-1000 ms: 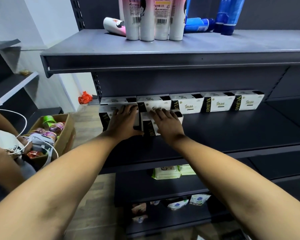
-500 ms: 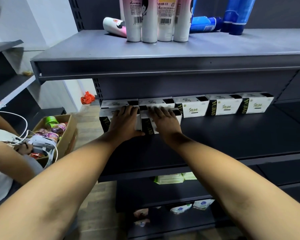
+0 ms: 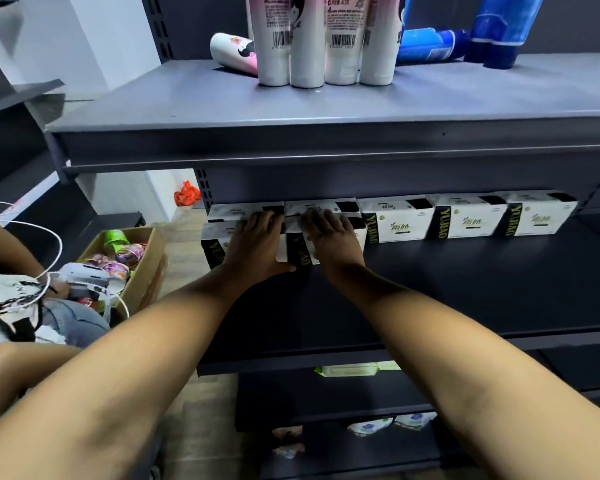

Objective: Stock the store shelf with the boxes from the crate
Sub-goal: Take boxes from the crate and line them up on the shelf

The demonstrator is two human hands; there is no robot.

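Dead centre of the frame, the left hand (image 3: 253, 244) and right hand (image 3: 329, 240) lie flat, fingers straight and gripping nothing, each on top of a white YUJAO box: left box (image 3: 219, 235), right box (image 3: 300, 252). Both boxes sit on the middle shelf (image 3: 482, 282), just before the back row of boxes (image 3: 465, 221) running rightward.

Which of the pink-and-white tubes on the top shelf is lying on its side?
The leftmost tube: it lies flat on the top shelf, while the four upright tubes stand beside it.
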